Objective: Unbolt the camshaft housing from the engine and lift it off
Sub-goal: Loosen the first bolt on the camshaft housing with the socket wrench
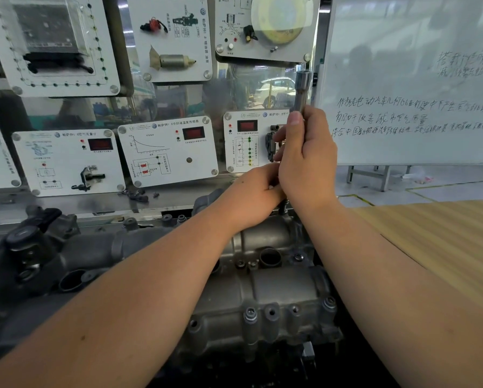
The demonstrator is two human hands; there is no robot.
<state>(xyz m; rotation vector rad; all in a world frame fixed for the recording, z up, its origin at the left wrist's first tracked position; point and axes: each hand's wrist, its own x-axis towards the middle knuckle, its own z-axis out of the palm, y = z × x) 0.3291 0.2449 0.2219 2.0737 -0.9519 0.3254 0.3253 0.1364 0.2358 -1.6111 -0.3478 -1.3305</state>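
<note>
Gripping an upright socket tool (pixel 300 92) in my right hand (pixel 307 161), fingers curled tight around its shaft, thumb up along it. My left hand (pixel 255 196) sits just below, fingers curled in at the tool's lower end; what they pinch I cannot tell. One camshaft housing (pixel 262 292) lies under both forearms, four bolt bosses along its near edge. Behind stand six sensor panels (pixel 169 151) and one whiteboard (pixel 416 79)
</note>
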